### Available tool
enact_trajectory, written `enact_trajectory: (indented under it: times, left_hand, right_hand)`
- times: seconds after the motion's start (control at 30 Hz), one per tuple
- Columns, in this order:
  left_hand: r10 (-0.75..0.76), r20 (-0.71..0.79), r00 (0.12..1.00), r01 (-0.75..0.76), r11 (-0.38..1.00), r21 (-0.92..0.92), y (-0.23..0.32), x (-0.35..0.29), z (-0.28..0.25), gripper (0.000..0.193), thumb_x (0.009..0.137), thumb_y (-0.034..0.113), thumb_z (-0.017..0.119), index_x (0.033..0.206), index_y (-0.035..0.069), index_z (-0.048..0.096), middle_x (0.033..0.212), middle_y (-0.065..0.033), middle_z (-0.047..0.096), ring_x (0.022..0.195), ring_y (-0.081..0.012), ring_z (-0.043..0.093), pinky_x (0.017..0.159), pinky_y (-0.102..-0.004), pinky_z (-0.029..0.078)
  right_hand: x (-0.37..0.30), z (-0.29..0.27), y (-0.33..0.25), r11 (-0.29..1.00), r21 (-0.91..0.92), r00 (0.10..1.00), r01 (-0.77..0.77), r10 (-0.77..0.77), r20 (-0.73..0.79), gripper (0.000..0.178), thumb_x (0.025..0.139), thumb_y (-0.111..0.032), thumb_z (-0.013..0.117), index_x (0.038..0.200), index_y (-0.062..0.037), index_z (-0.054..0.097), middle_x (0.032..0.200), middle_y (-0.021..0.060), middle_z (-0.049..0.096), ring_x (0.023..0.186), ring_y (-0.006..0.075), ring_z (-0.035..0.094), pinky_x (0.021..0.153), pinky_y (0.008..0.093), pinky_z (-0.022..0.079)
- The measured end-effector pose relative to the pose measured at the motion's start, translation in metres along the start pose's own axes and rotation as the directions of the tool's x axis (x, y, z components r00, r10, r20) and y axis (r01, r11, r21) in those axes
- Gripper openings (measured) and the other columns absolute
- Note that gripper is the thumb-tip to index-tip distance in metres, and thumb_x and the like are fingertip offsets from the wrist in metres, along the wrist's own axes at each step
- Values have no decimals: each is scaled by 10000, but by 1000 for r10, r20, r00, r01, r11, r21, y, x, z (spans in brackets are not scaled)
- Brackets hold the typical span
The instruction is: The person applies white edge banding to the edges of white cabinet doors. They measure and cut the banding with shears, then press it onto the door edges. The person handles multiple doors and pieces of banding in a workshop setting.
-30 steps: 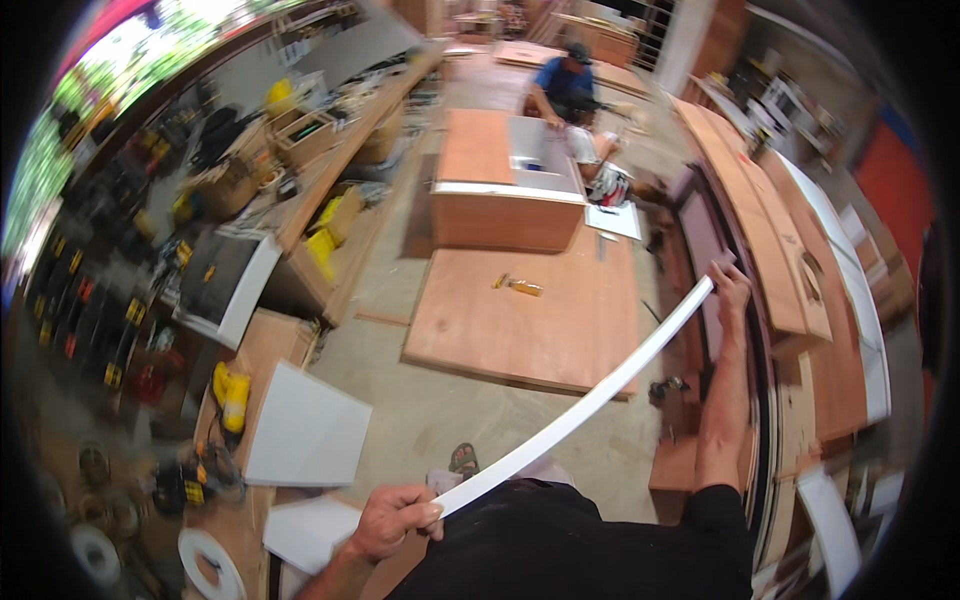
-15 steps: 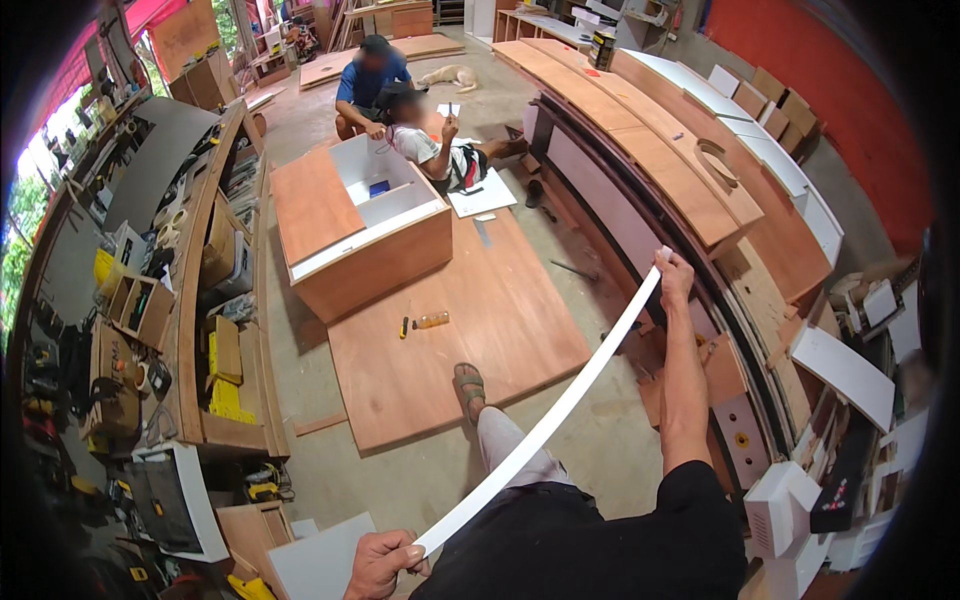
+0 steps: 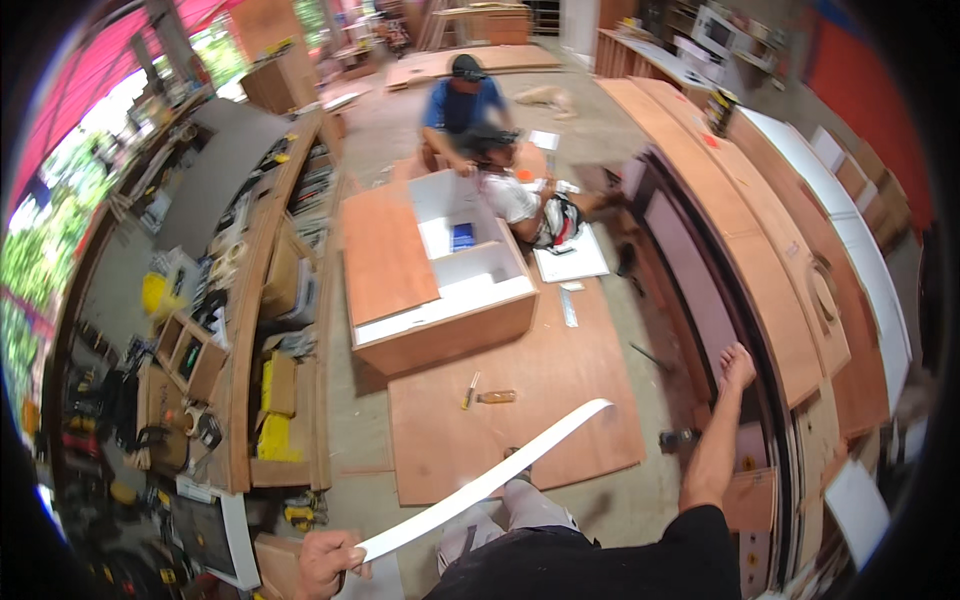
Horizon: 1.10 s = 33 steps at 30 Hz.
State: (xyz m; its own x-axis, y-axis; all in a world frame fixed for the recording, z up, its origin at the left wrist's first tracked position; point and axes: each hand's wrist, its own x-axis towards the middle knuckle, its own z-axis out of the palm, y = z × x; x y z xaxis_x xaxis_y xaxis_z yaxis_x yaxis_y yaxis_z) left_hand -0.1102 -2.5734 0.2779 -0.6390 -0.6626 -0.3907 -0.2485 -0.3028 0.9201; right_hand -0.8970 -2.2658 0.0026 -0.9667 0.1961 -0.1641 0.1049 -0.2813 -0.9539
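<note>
A long white flexible strip [image 3: 487, 480], like edge banding, stretches from my left hand [image 3: 330, 565] up over the plywood sheet. My left hand, at the lower edge, is closed with thumb and fingers pinching its near end. The far end of the strip hangs free and curves slightly. My right hand [image 3: 738, 367] is out to the right, beside a long dark-edged panel [image 3: 690, 245], apart from the strip. Its fingers are curled closed; whatever they may hold is hidden and blurred.
On the floor ahead lies a plywood sheet [image 3: 590, 420] with a small bottle [image 3: 496, 397] and a yellow-handled tool [image 3: 468, 391]. Behind it sits an open wooden cabinet box [image 3: 450, 335]. Two people [image 3: 466, 110] crouch and sit beside it. A cluttered bench [image 3: 245, 330] runs along the left.
The far end of the strip has come out of my right hand. My right hand has moved right and lower in view. The view has shifted, moving the scene rightward.
</note>
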Motion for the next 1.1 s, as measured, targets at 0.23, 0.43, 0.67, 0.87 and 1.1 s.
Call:
enact_trajectory:
  times: [0.23, 0.43, 0.67, 0.87, 1.1]
  left_hand:
    - [150, 87, 985, -165, 653, 739, 34, 101, 17, 242, 913, 287, 657, 811, 70, 686, 730, -142, 652, 663, -333, 633, 621, -431, 497]
    - [200, 269, 942, -320, 294, 901, 15, 207, -4, 187, 883, 236, 673, 806, 66, 669, 775, -167, 657, 792, -397, 644, 696, -490, 518]
    - [306, 571, 761, -643, 242, 727, 57, 298, -36, 91, 891, 168, 737, 892, 77, 745, 811, -137, 695, 783, -339, 656, 711, -429, 526]
    - [547, 606, 577, -815, 334, 474, 89, 352, -24, 70, 839, 76, 783, 889, 84, 733, 837, -94, 702, 752, -308, 652, 664, -405, 510]
    - [633, 400, 663, -730, 664, 161, 84, 400, 24, 81, 968, 68, 700, 960, -12, 689, 968, -127, 738, 877, -189, 674, 758, -310, 542]
  right_hand:
    - [-132, 111, 76, 873, -400, 843, -280, 423, 332, 520, 1074, -515, 513, 863, -54, 631, 679, 2, 592, 536, 120, 535, 420, 273, 369]
    - [-370, 162, 164, 707, -682, 187, 188, 656, 731, 396, 1042, -153, 585, 1429, -66, 581, 1067, 124, 765, 790, 180, 738, 651, 288, 574]
    - [-511, 236, 157, 776, -77, -272, 626, 310, 911, 580, 972, -353, 698, 1459, -75, 551, 1327, 234, 638, 1227, 403, 610, 1068, 489, 478]
    - [-516, 262, 170, 753, -247, -91, 610, 376, 922, 470, 992, -416, 649, 1318, -77, 651, 1226, 209, 678, 1168, 399, 615, 1027, 488, 475]
    - [-531, 225, 120, 710, -467, 372, 528, 301, 878, 293, 1026, -331, 607, 1186, -96, 674, 1045, 115, 723, 1042, 335, 651, 957, 493, 480]
